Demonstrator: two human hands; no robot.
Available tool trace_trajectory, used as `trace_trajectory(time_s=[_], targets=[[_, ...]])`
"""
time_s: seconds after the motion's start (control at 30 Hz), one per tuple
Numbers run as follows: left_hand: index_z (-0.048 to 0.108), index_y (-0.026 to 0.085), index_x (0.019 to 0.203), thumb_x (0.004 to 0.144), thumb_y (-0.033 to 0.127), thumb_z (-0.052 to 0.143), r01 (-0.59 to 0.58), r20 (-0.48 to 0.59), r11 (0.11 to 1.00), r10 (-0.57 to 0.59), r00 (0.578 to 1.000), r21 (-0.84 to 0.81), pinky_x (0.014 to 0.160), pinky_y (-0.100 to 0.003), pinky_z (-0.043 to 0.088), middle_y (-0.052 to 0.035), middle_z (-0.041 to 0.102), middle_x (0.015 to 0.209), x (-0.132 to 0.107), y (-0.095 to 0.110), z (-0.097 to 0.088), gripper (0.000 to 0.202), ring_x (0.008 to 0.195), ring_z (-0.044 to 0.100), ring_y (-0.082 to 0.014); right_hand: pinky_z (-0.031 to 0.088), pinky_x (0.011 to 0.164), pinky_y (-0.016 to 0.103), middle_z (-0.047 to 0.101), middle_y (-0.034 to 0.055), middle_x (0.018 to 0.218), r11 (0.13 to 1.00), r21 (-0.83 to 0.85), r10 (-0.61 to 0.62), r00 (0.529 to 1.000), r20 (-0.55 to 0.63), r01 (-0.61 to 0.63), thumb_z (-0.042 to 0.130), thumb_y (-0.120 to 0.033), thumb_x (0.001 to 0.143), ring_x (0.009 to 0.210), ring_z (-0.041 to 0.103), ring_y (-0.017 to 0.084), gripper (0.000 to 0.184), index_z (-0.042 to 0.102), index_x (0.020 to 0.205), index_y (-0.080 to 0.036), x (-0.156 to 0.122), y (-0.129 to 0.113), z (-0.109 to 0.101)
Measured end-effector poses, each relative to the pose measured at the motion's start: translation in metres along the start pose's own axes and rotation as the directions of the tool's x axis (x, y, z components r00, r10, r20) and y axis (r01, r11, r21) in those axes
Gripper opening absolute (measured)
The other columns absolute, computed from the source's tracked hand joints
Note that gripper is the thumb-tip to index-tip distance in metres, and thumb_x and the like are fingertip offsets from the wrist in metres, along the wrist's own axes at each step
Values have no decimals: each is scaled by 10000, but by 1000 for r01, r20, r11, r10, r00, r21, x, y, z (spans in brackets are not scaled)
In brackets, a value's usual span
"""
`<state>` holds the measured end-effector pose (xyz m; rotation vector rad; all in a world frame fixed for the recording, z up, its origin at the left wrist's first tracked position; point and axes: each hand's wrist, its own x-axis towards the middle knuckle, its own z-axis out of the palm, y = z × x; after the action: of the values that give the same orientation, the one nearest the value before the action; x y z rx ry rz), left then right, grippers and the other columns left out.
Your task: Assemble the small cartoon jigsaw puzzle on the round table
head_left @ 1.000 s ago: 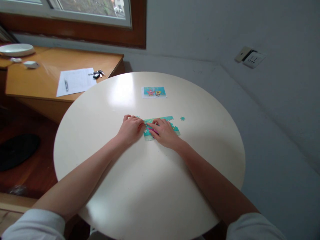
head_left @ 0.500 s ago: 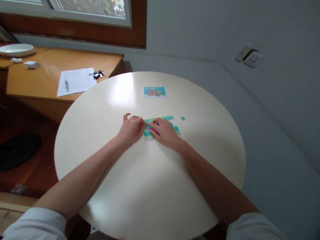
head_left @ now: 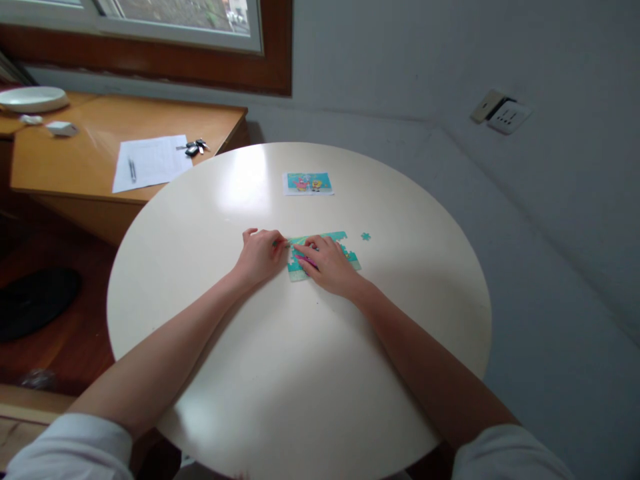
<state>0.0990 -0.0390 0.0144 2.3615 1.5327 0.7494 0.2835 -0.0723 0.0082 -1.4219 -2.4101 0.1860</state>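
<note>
A partly joined jigsaw puzzle [head_left: 297, 272], turquoise with a pale lower border, lies on the round white table [head_left: 280, 373]. My left hand [head_left: 263, 252] is at its left edge, thumb and fingers pinched together on a small puzzle piece [head_left: 287, 243] that is mostly hidden by the fingertips. Across the middle of the puzzle rests my right hand [head_left: 327, 264], its fingers stretched out and slightly apart, covering much of the picture. Notches show along the puzzle's right side. One loose turquoise puzzle piece [head_left: 366, 237] lies to the right of it.
A printed picture card [head_left: 309, 183] with cartoon figures lies farther back on the table. Behind at left, a wooden desk [head_left: 165, 120] bears a paper sheet [head_left: 155, 157], a pen [head_left: 132, 170], keys [head_left: 194, 148] and a white adapter [head_left: 62, 129]. A wall with sockets [head_left: 507, 117] stands at right.
My left hand has shifted slightly left and its fingertips have lifted a little away from the puzzle's left edge. My right hand stays in place on the puzzle.
</note>
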Motion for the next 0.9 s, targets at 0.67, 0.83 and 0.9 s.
trace_trajectory(time_s=[0.67, 0.83, 0.9], targets=[[702, 199, 819, 844, 190, 434, -1, -5, 999, 1, 1000, 35, 949, -468, 273, -75, 711, 925, 5, -1, 4, 269, 875, 625, -210, 360, 893, 387, 557, 115, 1164, 1000, 13, 22, 1000, -7, -22, 429, -329, 934, 1022, 462, 250, 362, 603, 1228, -212, 0, -2, -1], [702, 192, 812, 842, 189, 443, 16, 5, 999, -17, 1000, 35, 932, -466, 280, -87, 705, 950, 5, 0, 3, 261, 900, 618, -219, 363, 891, 395, 561, 118, 1160, 1000, 8, 18, 1000, -15, -18, 428, -325, 932, 1023, 465, 256, 364, 605, 1227, -206, 0, -1, -1], [696, 186, 820, 838, 193, 451, 27, -1, 999, -27, 1000, 29, 937, -464, 282, -87, 705, 942, 5, 0, 3, 246, 897, 618, -220, 364, 888, 393, 564, 114, 1158, 1000, 9, 15, 1000, -23, -14, 429, -325, 931, 1019, 469, 254, 360, 607, 1223, -212, 0, 0, 0]])
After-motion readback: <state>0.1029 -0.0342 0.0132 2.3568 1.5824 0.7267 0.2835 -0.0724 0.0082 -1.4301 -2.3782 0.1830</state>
